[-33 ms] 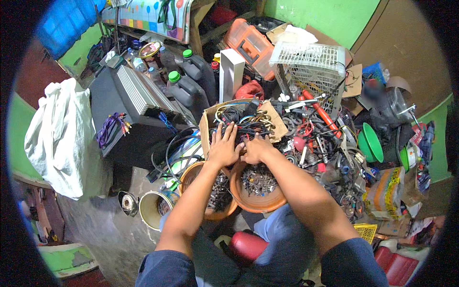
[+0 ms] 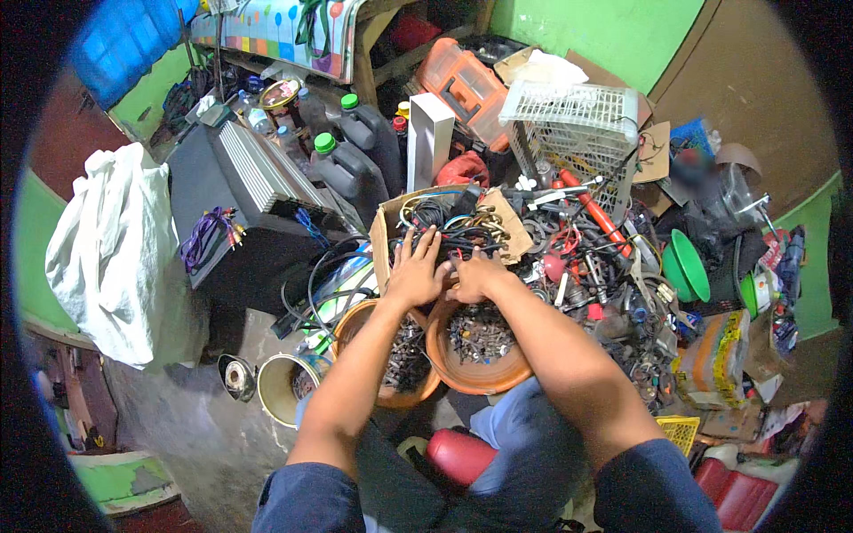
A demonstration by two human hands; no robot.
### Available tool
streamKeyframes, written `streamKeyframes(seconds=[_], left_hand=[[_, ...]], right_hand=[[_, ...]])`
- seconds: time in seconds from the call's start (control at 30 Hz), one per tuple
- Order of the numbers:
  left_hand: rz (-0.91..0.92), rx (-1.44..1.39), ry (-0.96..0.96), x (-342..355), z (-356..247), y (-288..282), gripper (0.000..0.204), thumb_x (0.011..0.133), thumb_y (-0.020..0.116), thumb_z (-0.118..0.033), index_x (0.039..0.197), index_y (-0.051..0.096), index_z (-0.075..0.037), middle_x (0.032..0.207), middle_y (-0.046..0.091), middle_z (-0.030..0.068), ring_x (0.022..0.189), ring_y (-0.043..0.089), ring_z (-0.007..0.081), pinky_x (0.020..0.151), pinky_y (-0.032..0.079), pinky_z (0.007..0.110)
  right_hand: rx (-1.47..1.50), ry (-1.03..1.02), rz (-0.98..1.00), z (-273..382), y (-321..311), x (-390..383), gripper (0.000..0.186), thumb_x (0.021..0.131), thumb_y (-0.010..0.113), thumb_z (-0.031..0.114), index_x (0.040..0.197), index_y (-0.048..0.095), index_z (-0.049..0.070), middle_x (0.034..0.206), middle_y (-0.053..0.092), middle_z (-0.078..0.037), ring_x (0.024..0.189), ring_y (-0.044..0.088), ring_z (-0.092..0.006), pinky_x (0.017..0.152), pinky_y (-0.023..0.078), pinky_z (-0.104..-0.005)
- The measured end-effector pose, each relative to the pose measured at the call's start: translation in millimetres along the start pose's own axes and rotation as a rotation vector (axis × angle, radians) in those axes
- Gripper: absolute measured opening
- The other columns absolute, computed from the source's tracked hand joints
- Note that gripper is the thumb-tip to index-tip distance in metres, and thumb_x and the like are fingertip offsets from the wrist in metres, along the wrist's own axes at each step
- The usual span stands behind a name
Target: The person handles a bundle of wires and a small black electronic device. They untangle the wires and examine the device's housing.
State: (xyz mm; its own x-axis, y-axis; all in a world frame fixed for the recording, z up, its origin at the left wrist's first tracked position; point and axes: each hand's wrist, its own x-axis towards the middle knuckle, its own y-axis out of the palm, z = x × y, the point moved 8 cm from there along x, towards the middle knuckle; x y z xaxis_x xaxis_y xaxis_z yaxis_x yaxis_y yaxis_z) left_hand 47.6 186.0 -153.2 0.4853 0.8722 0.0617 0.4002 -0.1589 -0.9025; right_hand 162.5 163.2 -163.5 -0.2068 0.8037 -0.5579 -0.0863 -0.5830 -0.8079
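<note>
My left hand (image 2: 416,268) lies flat with its fingers spread on the front of an open cardboard box (image 2: 380,244). Its fingertips rest on a tangle of dark cables (image 2: 431,211) inside. Beside it, my right hand (image 2: 481,274) is closed with bent fingers at the box's front edge, among the cables; what it grips, if anything, is hidden. Gold-coloured metal pieces (image 2: 490,226) sit at the box's right. Below my hands stand two round clay-coloured bowls: the right bowl (image 2: 475,382) and the left bowl (image 2: 352,325), both holding small screws and metal bits. My left forearm partly covers the left one.
A heap of tools and metal parts (image 2: 595,284) spreads right of the box, with a red-orange cylinder (image 2: 597,218) on it. Dark jugs (image 2: 348,178) and a white plastic crate (image 2: 573,120) stand behind. At left are a white sack (image 2: 115,258) and a cream bucket (image 2: 277,391).
</note>
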Motion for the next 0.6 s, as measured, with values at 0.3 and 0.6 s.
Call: streamKeyframes(seconds=[0.3, 0.6], left_hand=[[-0.185, -0.108, 0.118, -30, -11, -75, 0.053, 0.103, 0.045, -0.031, 0.150, 0.039, -0.007, 0.158, 0.033, 0.0167, 0.146, 0.027, 0.0430, 0.119, 0.024, 0.051], [-0.154, -0.127, 0.164, -76, -61, -111, 0.056, 0.101, 0.051, -0.040, 0.148, 0.044, -0.011, 0.157, 0.031, 0.0225, 0.146, 0.025, 0.0450, 0.119, 0.024, 0.053]], right_hand=[[0.324, -0.124, -0.582, -50, -85, -75, 0.046, 0.093, 0.065, 0.023, 0.137, 0.056, 0.011, 0.117, 0.065, -0.028, 0.112, 0.062, -0.0429, 0.098, 0.048, -0.0478], [0.349, -0.203, -0.817, -68, -117, -192, 0.045, 0.091, 0.066, 0.022, 0.132, 0.059, 0.003, 0.126, 0.064, -0.023, 0.118, 0.061, -0.0378, 0.102, 0.047, -0.0430]])
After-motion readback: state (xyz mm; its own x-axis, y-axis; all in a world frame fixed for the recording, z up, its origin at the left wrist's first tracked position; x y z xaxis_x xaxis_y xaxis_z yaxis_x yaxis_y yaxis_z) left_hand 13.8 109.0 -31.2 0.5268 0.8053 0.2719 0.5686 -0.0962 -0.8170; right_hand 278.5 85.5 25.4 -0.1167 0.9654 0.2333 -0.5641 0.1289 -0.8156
